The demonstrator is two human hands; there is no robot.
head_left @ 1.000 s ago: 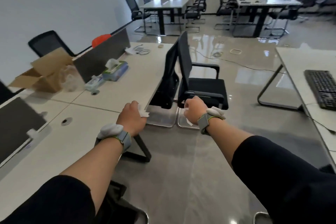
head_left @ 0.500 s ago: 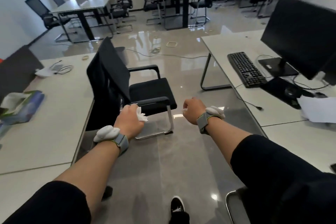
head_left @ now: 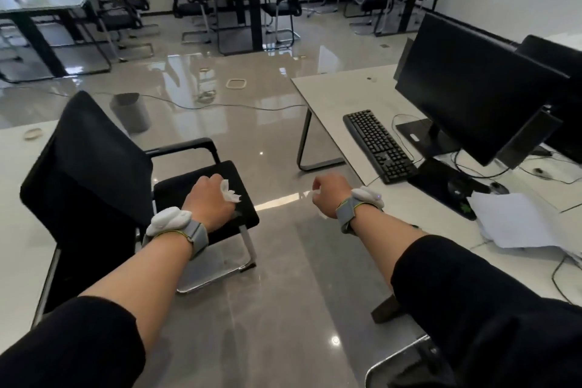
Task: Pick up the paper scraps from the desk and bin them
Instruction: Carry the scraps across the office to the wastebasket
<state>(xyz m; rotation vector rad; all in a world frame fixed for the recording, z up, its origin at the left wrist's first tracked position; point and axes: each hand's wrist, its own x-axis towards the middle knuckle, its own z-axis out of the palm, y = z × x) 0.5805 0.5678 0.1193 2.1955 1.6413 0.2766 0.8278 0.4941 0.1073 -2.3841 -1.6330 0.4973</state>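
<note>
My left hand [head_left: 210, 202] is a closed fist held over a black chair seat, with white crumpled paper scraps [head_left: 229, 192] sticking out on its right side. My right hand [head_left: 330, 197] is also fisted, in the aisle over the floor, and a small white paper scrap [head_left: 316, 191] shows at its fingers. A grey waste bin [head_left: 130, 112] stands on the floor beyond the chair, to the left of the hands and well away from them.
A black office chair [head_left: 94, 164] stands close on the left beside a white desk [head_left: 19, 230]. On the right, a desk [head_left: 352, 94] carries a keyboard [head_left: 378, 145], a monitor [head_left: 472, 88] and loose sheets [head_left: 516, 220]. Cables cross the glossy floor; more desks and chairs stand behind.
My view has swung right, away from the left desk toward the aisle and the right desk. The grey bin has come into view. Both fists stay closed on their paper.
</note>
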